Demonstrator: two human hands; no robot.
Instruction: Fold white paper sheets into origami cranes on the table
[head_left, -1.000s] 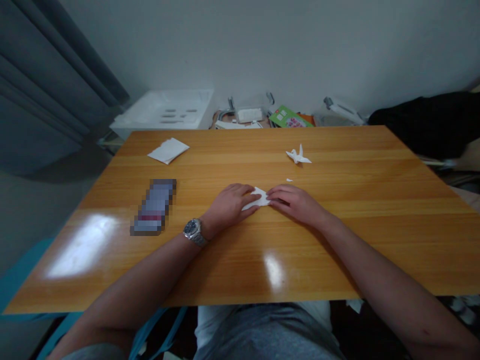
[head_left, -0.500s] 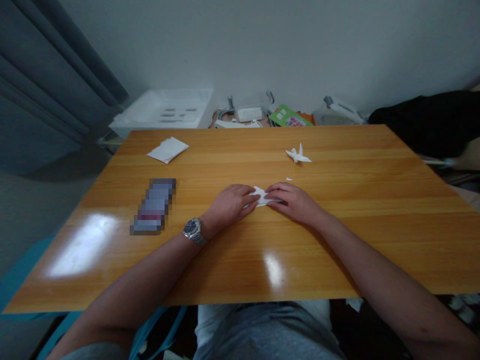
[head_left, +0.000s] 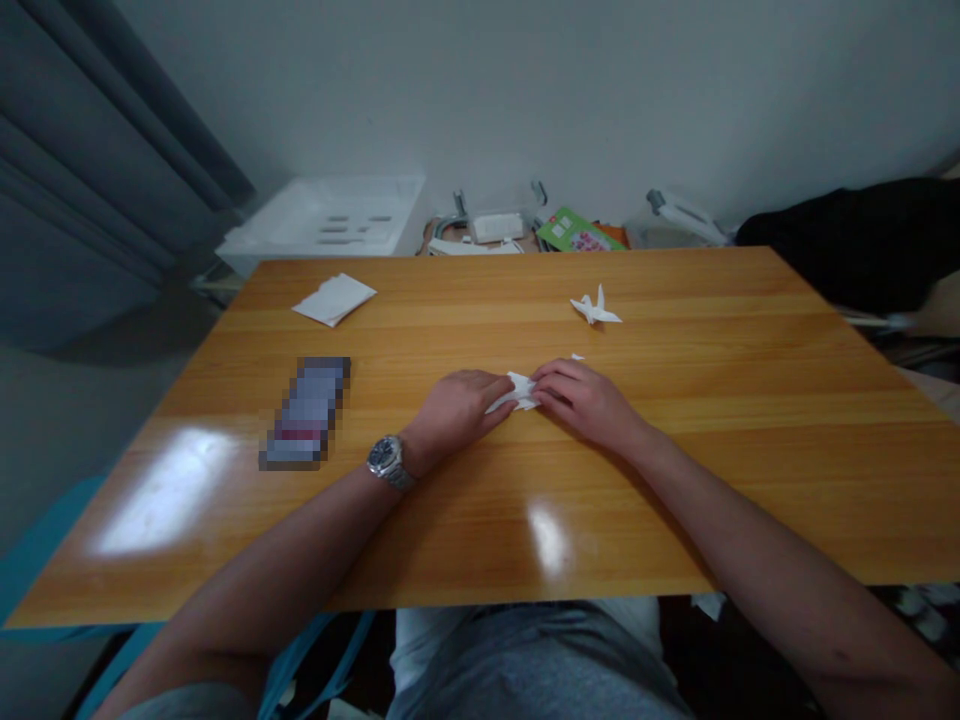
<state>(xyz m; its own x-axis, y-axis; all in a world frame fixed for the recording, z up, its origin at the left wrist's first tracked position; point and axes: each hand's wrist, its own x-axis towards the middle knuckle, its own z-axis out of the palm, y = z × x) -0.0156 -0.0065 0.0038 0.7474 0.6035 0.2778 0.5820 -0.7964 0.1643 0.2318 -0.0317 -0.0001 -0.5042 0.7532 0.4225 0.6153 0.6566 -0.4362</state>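
Hands and paper at the table's middle, seen from my head: the small folded white paper lies on the glossy wooden table, in front of my torso, spanning the gap between my two sets of fingertips. Its visible part runs mainly from left to right, its left end slightly closer to me; the full long axis cannot be told, since my fingers cover both ends. From my left hand the paper lies to the right, grasped with the thumb along the near side and the fingers over the far side. From my right hand it lies to the left, its right end pinched in my gathered fingertips; how firmly either hand presses, I cannot tell. Neither hand is the nearer, as both touch the paper from opposite ends. Just beyond my right fingers lies a tiny paper scrap, and farther off, near the far edge, stands a white origami crane with its wings spread. Well apart to the left lie a smartphone, its screen pixelated, and beyond it a folded white sheet
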